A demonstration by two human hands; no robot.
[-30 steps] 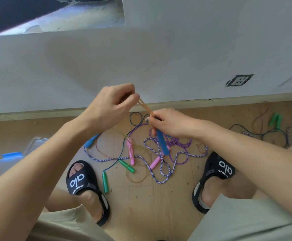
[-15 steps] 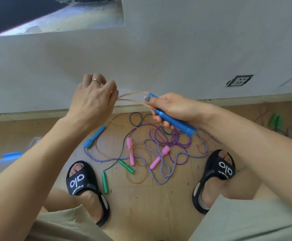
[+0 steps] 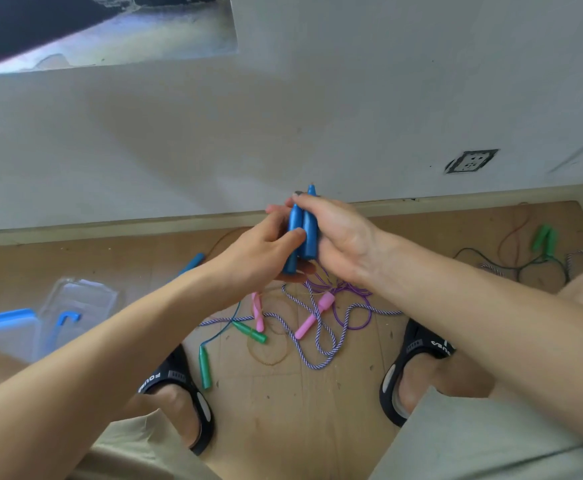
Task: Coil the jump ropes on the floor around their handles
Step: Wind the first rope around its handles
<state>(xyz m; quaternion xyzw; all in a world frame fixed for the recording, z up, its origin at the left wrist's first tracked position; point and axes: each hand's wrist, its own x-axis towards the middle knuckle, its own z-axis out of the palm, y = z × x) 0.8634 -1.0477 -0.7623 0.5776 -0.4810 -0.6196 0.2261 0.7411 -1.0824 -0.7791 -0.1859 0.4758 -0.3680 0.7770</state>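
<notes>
A person sits over a bare wooden floor [image 3: 283, 403] with a pale baseboard and a scuffed grey-white wall [image 3: 318, 109] beyond it; a wall socket [image 3: 471, 161] sits low on the wall at about 2 o'clock from the hands. Both hands are raised above the floor. The right hand [image 3: 338, 237] curls its fingers round a pair of blue handles [image 3: 304, 233] held side by side and nearly upright, and the left hand [image 3: 262, 254] closes on the same pair from 9 o'clock, its thumb pressed across the lower part of the handles. Whether any rope is already wound on them cannot be told, since the hands cover most of the pair. Below, at 6 o'clock, loose ropes lie tangled on the floor between two black sandals [image 3: 186, 393]: a blue-and-white braided rope [image 3: 318, 348], a thin purple rope [image 3: 359, 306] with pink handles [image 3: 312, 315], and green handles [image 3: 205, 367] on a dark cord. Another blue handle [image 3: 193, 263] lies at 8 o'clock. More green handles [image 3: 544, 237] lie at 3 o'clock, well apart. A clear plastic box [image 3: 75, 306] with blue clips stands at 8 o'clock.
</notes>
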